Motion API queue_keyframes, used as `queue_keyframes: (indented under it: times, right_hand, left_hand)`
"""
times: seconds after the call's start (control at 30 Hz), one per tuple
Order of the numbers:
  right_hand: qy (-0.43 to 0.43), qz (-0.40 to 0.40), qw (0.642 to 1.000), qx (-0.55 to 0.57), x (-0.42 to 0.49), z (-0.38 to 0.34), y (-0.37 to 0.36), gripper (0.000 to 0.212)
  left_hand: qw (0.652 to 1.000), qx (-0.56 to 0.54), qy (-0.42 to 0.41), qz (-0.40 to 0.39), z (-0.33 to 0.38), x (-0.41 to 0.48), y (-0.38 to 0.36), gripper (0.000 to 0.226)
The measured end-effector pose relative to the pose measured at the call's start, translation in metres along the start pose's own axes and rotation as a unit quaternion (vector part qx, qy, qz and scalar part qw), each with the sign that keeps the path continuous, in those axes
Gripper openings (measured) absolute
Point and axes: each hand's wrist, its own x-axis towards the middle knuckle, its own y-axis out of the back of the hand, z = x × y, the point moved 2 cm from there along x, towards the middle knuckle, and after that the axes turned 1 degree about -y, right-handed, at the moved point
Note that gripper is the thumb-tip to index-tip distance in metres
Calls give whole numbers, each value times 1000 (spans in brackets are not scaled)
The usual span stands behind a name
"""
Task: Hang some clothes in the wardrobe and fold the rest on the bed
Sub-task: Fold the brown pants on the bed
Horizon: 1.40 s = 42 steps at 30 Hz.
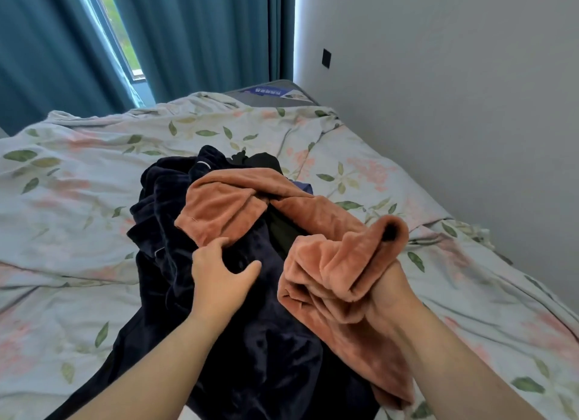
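Pile of clothes lies mid-bed (pixel 94 200), on floral duvet. Right hand (pixel 387 289) grasps bunched end of rust-orange fleece garment (pixel 316 231), lifted at near right; its other end drapes over the pile. Left hand (pixel 221 277), fingers spread and released, reaches onto dark navy velvet garment (pixel 250 341). Teal curtains (pixel 194 37) far left; grey wall (pixel 454 90) right.

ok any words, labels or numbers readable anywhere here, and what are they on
None can be read.
Blue label on the bare mattress corner at the head of the bed: white lettering, too small and blurred to read.
Dark navy garment, rust-orange garment, floral duvet, black wall switch: no text visible.
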Motion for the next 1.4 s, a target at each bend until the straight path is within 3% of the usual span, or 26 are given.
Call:
queue_keyframes:
  times: [0.07,0.1,0.13,0.2,0.27,0.33,0.37,0.4,0.43,0.5,0.53,0.6,0.63,0.7,0.8,0.83,0.87,0.9,0.97,1.0,1.1,1.13,1.2,1.3,1.33,1.4]
  right_hand:
    - [-64,33,996,55,2,14,17,68]
    - [-91,60,992,65,3,26,27,75]
    - [-110,80,989,50,8,44,37,69]
    - [-78,46,995,-52,-16,32,32,50]
    - [-42,16,984,-170,-36,23,24,27]
    - [-101,-97,986,-96,-55,25,1,41]
    - [-135,-172,974,-51,-66,25,-9,55]
    - [-166,-202,965,3,-65,34,-10,67]
    - [-183,-192,962,62,-62,41,-4,70]
    - [-182,-21,975,129,-43,60,30,52]
    - [-160,101,979,81,-36,68,52,39]
    - [-130,267,949,-110,-33,84,92,26]
    - [-131,269,928,-222,-33,93,103,33]
    - [-175,189,904,-341,-33,121,117,59]
    - [-217,84,928,-290,-35,160,124,117]
    - [-197,72,943,-259,-38,165,125,117]
    - [-174,76,954,-232,-41,166,125,102]
    - [-154,101,961,-205,-44,163,127,72]
    - [-146,154,968,-131,-53,147,131,16]
    - [-141,159,972,-102,-57,134,132,9]
    - [-99,145,983,-62,-66,86,140,8]
    - [-88,122,986,-66,-70,66,141,10]
    - [-74,64,994,-49,-80,25,139,30]
    - [-28,18,998,47,-102,-34,135,41]
    - [-11,8,994,106,-111,-52,136,38]
    - [12,-26,970,242,-133,-88,132,42]
  left_hand:
    - [986,-37,62,153,6,10,12,67]
    - [979,-50,104,170,5,17,16,73]
    - [977,-68,135,148,-2,26,16,77]
    - [980,-125,145,55,-10,38,12,56]
    - [985,-119,122,32,-6,37,12,33]
    - [992,-55,43,101,13,22,15,33]
    - [994,-38,-40,99,28,10,13,36]
    - [991,-46,-119,25,42,-5,6,39]
    - [979,-56,-166,-106,54,-21,-6,36]
    - [921,51,-163,-351,59,-54,-38,29]
    - [889,145,-167,-400,53,-63,-52,30]
    - [851,285,-192,-397,39,-67,-73,37]
    - [845,321,-203,-376,35,-68,-80,43]
    - [836,372,-227,-335,29,-72,-93,69]
    - [809,439,-233,-315,24,-82,-110,100]
    - [810,443,-246,-296,22,-84,-114,98]
    - [813,444,-257,-277,21,-85,-117,94]
    - [815,442,-271,-258,20,-85,-118,90]
    - [824,411,-314,-230,23,-86,-121,87]
    - [818,391,-341,-248,24,-89,-124,90]
    - [776,344,-379,-368,41,-109,-139,110]
    - [781,329,-365,-385,49,-113,-144,111]
    - [840,224,-334,-363,73,-118,-147,82]
    - [903,67,-259,-337,129,-117,-135,11]
    - [913,2,-211,-348,150,-118,-129,5]
    - [917,-170,-83,-352,190,-122,-110,18]
